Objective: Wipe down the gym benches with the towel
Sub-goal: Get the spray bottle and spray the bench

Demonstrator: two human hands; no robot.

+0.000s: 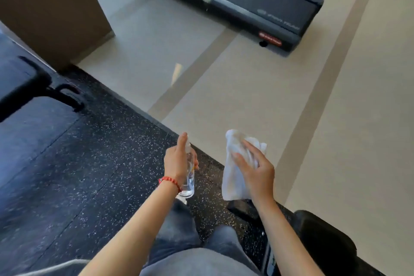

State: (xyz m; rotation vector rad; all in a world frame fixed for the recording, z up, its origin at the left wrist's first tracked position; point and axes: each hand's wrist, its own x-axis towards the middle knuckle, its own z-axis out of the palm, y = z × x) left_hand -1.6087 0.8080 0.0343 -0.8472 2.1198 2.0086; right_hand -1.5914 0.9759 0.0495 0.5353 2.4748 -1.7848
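- White towel [233, 177] hangs bunched in right hand [257, 172]: soft, light, floppy; best gripped as a wad.
- Left hand [177, 161] grips clear spray bottle [189, 177], finger on nozzle.

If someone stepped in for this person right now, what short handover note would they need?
Left hand grips a clear spray bottle, forefinger on its top.
Right hand holds the white towel, fingers spread over it.
One black bench is at far left, another pad at lower right.
Towel touches neither bench; whether any wiping is done cannot be told.
Left: spray and wipe the benches.
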